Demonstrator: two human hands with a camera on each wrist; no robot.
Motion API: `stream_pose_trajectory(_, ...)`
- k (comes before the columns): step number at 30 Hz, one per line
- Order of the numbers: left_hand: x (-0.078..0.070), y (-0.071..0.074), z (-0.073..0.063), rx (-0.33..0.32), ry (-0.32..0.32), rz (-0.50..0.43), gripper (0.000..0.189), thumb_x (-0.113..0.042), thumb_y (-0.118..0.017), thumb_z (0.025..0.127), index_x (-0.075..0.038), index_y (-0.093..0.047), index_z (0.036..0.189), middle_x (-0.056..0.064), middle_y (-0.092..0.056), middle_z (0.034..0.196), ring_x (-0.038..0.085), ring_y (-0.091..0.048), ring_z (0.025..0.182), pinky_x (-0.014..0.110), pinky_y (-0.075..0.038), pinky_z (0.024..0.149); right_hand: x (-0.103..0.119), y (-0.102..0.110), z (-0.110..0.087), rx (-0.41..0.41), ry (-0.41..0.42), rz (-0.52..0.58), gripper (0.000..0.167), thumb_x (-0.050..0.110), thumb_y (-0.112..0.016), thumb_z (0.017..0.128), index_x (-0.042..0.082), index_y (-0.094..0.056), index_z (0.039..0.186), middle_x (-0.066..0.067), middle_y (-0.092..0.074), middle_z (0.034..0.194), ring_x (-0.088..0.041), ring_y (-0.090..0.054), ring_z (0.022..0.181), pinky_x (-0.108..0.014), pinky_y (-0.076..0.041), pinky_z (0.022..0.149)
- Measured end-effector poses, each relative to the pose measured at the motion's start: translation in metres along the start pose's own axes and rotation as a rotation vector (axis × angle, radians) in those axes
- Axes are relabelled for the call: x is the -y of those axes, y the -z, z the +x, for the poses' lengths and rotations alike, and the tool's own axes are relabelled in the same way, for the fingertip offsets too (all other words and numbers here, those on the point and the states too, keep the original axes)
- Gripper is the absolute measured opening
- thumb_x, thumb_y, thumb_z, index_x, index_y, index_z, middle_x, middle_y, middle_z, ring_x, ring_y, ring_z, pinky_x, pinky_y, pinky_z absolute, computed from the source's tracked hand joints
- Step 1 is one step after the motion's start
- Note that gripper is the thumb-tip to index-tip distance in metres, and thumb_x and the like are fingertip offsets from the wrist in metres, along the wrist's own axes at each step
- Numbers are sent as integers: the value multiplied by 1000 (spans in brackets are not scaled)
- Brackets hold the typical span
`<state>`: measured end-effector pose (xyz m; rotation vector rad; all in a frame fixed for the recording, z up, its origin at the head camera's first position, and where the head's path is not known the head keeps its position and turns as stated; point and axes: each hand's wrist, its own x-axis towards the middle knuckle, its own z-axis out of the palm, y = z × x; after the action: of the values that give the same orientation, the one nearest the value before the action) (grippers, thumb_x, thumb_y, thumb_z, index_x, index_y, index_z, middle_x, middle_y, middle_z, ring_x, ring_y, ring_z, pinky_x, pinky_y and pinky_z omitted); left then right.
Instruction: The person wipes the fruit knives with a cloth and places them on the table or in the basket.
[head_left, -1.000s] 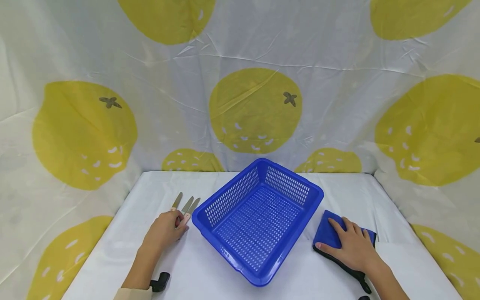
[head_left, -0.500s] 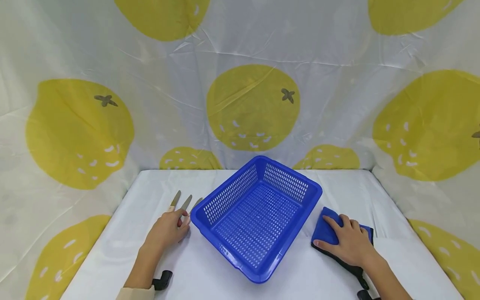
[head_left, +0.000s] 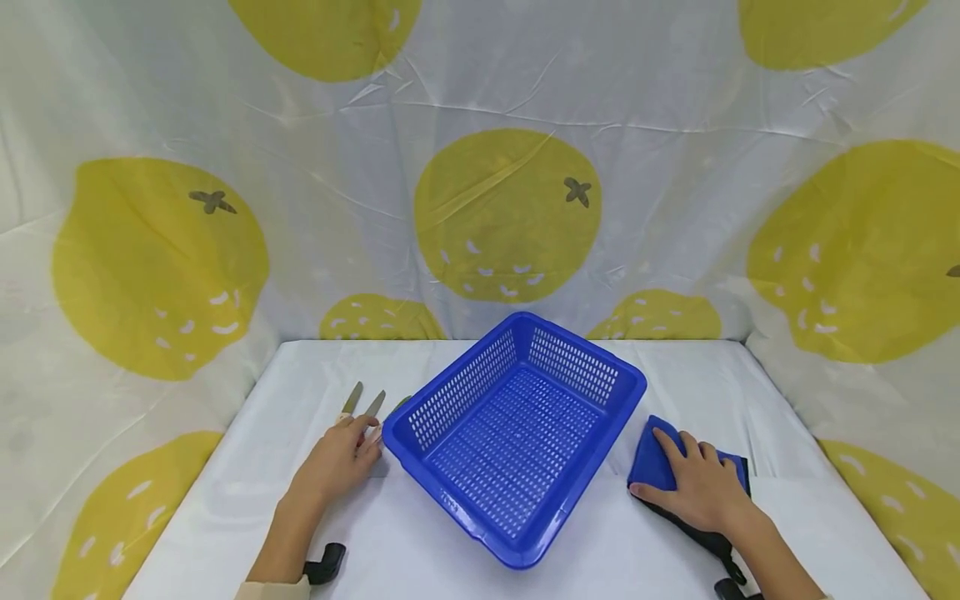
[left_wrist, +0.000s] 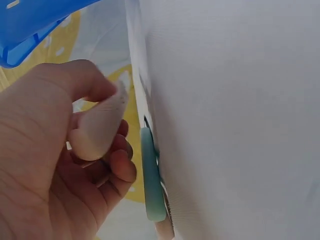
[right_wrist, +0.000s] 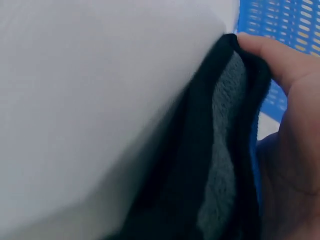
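My left hand [head_left: 337, 460] pinches a knife by its pale handle [left_wrist: 102, 125] between thumb and fingers, left of the blue basket [head_left: 517, 558]. The blade of this knife is mostly hidden behind the basket's rim. Two more knives lie on the white cloth beyond the hand, the left knife [head_left: 352, 398] and the middle knife [head_left: 377, 403]. A teal handle [left_wrist: 152, 175] shows beside the hand in the left wrist view. On the right, my right hand [head_left: 705, 492] rests with spread fingers on a folded blue fabric piece [head_left: 651, 458] with black trim and grey fleecy lining [right_wrist: 225, 150].
The perforated basket stands tilted in view at the table's middle, between both hands. White cloth covers the table [head_left: 420, 533]. A curtain [head_left: 675, 208] printed with yellow lemons closes off the back and sides.
The knife in my left hand has shifted right, its blade passing behind the basket's rim. My right hand stays on the blue fabric. The whole view has shifted slightly.
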<state>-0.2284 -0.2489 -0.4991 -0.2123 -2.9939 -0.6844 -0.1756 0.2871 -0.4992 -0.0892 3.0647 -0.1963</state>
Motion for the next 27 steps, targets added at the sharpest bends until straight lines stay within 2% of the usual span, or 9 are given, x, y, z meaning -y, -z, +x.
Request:
stream_pose_trajectory(2,2,0,0,-37,-22,-21,38,-20,-62,96,-4,-62,131,2,-56,82,15,-52,73,32,-43,65,-1,-1,-1,-3,-9,-3,115,88,-57,78,4,-42,154,-40,-45,144,-65,-45,125,-83,-38,95)
stream_pose_trajectory(4,4,-1,0,-82,-32,-37,41,-16,-59,96,-2,-60,134,6,-61,91,18,-56,79,36,-49,70,-1,-2,-1,0,-30,-3,116,90,-56,77,5,-42,154,-41,-45,143,-66,-45,125,-83,-37,96)
stream_pose_trajectory(9,5,1,0,-178,-63,-76,40,-9,-53,98,-1,-58,137,15,-63,110,27,-61,92,49,-54,82,0,-2,-1,10,-66,11,115,90,-57,76,7,-41,155,-43,-44,138,-69,-44,122,-90,-26,97)
stream_pose_trajectory(13,3,4,0,-212,-90,-85,40,-6,-50,99,-1,-57,137,14,-59,104,26,-58,85,46,-51,76,0,-4,-3,-42,-9,28,107,81,-63,79,5,-45,153,-39,-49,134,-63,-49,117,-85,-33,97)
stream_pose_trajectory(17,-3,8,-1,-220,-95,-88,42,-4,-48,98,-3,-56,140,15,-57,105,25,-57,84,43,-50,73,2,-9,-7,-97,60,51,98,75,-66,83,7,-50,151,-35,-52,135,-56,-53,117,-77,-41,96)
stream_pose_trajectory(23,-14,15,-3,-221,-101,-97,47,-7,-45,104,-1,-47,150,20,-60,124,30,-62,97,52,-55,84,2,-10,-10,-135,119,37,81,62,-70,87,11,-54,149,-30,-55,137,-53,-57,116,-73,-44,95)
stream_pose_trajectory(27,-25,21,-5,-285,-144,-141,46,-7,-46,104,-2,-50,149,16,-67,120,31,-66,101,54,-56,87,1,-7,-11,-153,149,15,68,49,-72,90,13,-58,146,-25,-58,136,-49,-59,115,-68,-47,93)
